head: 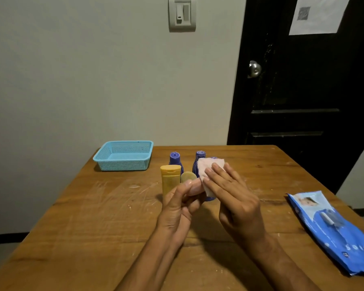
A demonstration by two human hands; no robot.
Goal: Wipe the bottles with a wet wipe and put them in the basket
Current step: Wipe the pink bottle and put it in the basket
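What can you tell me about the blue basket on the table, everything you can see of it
The basket is light blue, looks like plastic, and is shallow and rectangular with a rolled rim and walls that slope inward toward the floor. Its walls are perforated in a fine grid of small holes. It sits upright at the far left corner of the wooden table, close to the wall. No bottle shows inside it. Neither hand touches it, and it stands apart from the bottles to its right.

- Left hand (178, 208) is raised before the body, fingers curled, thumb uppermost.
- Right hand (233, 198) is beside it, fingers straight, angled up and leftward.
- Both forearms are bare.
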